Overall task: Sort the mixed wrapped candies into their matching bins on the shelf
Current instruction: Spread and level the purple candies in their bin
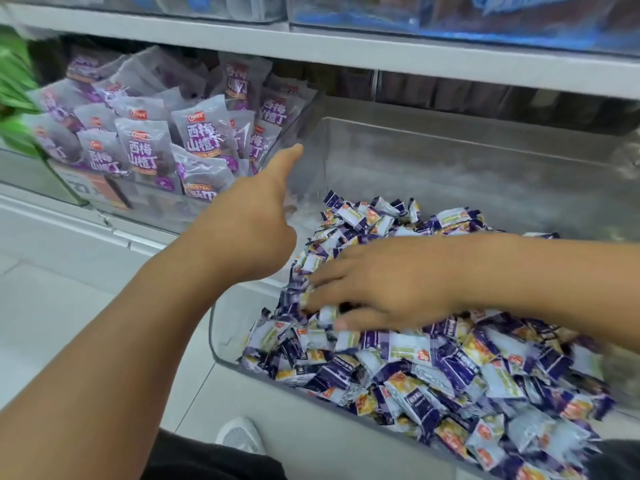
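- Candies [433,368] fill the clear bin [485,161], right of the purple packets [204,140].
- Right hand [377,289] lies flat, fingers spread, gripping nothing.
- Left hand [252,230] points, its grip empty.
- Rake slowly; pinch strays singly.

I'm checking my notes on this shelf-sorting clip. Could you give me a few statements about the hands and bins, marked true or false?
1. The right hand lies palm down on the small candies. True.
2. The left hand holds a large purple packet. False: it holds nothing that shows, one finger extended.
3. The clear bin is full of candies to its back wall. False: its back part is bare.
4. The purple packets sit in the bin to the left. True.
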Motion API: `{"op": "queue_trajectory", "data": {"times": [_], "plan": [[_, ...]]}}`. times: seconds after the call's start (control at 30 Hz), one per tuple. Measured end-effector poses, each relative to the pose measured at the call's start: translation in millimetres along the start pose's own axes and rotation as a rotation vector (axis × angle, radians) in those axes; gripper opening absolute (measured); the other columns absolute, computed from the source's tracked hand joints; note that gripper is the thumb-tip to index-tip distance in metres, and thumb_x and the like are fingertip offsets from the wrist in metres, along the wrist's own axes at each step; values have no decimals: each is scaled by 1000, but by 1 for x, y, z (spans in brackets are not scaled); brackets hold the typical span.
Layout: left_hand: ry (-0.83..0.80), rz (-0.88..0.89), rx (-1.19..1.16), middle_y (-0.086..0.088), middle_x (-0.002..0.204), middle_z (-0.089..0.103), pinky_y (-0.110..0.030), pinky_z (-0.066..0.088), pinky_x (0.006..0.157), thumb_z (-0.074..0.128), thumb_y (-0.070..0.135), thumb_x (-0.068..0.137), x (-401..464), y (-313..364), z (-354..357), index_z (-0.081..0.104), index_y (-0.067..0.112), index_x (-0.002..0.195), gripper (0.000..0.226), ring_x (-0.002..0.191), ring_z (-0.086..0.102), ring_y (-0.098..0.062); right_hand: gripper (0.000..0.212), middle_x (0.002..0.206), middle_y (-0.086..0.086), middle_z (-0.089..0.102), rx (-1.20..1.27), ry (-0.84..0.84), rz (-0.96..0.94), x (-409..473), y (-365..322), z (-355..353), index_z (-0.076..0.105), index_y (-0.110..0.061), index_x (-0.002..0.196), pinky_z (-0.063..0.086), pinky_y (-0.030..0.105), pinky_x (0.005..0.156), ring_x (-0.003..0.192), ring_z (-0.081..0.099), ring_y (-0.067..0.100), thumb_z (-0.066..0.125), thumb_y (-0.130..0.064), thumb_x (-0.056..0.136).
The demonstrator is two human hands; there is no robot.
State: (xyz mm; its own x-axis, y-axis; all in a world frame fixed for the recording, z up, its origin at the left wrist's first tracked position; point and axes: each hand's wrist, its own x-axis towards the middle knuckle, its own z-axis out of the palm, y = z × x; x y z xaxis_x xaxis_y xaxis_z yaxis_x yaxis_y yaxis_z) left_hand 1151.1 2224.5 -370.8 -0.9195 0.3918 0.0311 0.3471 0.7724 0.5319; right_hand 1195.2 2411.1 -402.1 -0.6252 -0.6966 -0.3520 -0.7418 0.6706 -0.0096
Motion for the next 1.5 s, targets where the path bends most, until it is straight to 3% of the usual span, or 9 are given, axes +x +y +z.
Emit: {"op": "queue_trajectory", "data": {"times": [0.27, 0.43, 0.53, 0.67, 0.9, 1.1, 1.17, 1.27, 1.5], "plan": [[-22, 0, -26, -6, 109, 66, -50, 59, 71, 49, -3, 88, 0, -3, -1, 8, 51, 149, 91, 79, 68, -27, 38, 144, -22, 47, -77, -57, 160, -15, 45, -14, 51, -45, 134, 49, 41, 95, 126, 52, 14, 44, -55, 98], [-28, 19, -1, -12, 106, 68, -51, 58, 70, 48, -3, 87, -1, -1, 0, 8, 43, 152, 90, 79, 67, -29, 29, 116, -8, 65, -257, 7, 370, -19, 53, -31, 60, -35, 112, 53, 40, 80, 100, 62, 22, 47, -55, 97], [-25, 23, 0, -11, 107, 66, -52, 58, 69, 49, -2, 87, 0, -2, 0, 9, 43, 152, 89, 78, 67, -30, 37, 125, -11, 62, -69, 254, 191, -17, 27, -37, 58, -38, 127, 50, 40, 91, 112, 59, 15, 48, -55, 96], [-25, 16, -8, -10, 109, 64, -53, 57, 72, 49, -1, 87, 0, -1, 0, 10, 46, 151, 88, 81, 67, -31, 48, 150, -11, 44, 269, 17, -158, -1, -14, -16, 41, -36, 148, 35, 33, 111, 135, 41, 9, 47, -44, 102], [-45, 14, -9, -12, 107, 67, -51, 58, 68, 47, -4, 88, -1, -2, -1, 9, 46, 152, 89, 78, 68, -29, 50, 149, -20, 42, -347, -49, 71, -3, 53, -7, 35, -46, 147, 36, 40, 108, 140, 31, 12, 23, -58, 100], [-45, 15, 9, -8, 111, 66, -51, 58, 71, 48, -2, 88, -1, 0, -2, 7, 43, 153, 89, 80, 68, -28, 43, 127, -9, 60, -346, 218, 99, -4, 47, -14, 55, -37, 131, 51, 45, 88, 116, 57, 21, 38, -56, 96], [-41, 20, 12, -6, 115, 65, -49, 59, 72, 47, -3, 87, 0, 1, -2, 8, 41, 154, 90, 82, 68, -27, 38, 124, -10, 62, -124, 403, -79, -1, 20, -17, 62, -35, 126, 51, 41, 89, 111, 59, 17, 45, -52, 96], [-44, 13, -6, -7, 115, 65, -47, 60, 69, 45, -5, 85, -1, 2, -3, 9, 40, 154, 90, 80, 68, -28, 44, 138, -9, 53, 226, 258, -352, 10, -20, 3, 53, -32, 139, 42, 29, 104, 124, 50, 12, 50, -45, 98], [-46, 27, 3, -10, 112, 66, -51, 58, 67, 47, -2, 87, -6, 0, -2, 7, 42, 154, 89, 78, 68, -28, 37, 135, -13, 57, -196, 328, -268, 19, 17, 10, 64, -29, 116, 50, 37, 92, 119, 51, 20, 33, -43, 101]]}}
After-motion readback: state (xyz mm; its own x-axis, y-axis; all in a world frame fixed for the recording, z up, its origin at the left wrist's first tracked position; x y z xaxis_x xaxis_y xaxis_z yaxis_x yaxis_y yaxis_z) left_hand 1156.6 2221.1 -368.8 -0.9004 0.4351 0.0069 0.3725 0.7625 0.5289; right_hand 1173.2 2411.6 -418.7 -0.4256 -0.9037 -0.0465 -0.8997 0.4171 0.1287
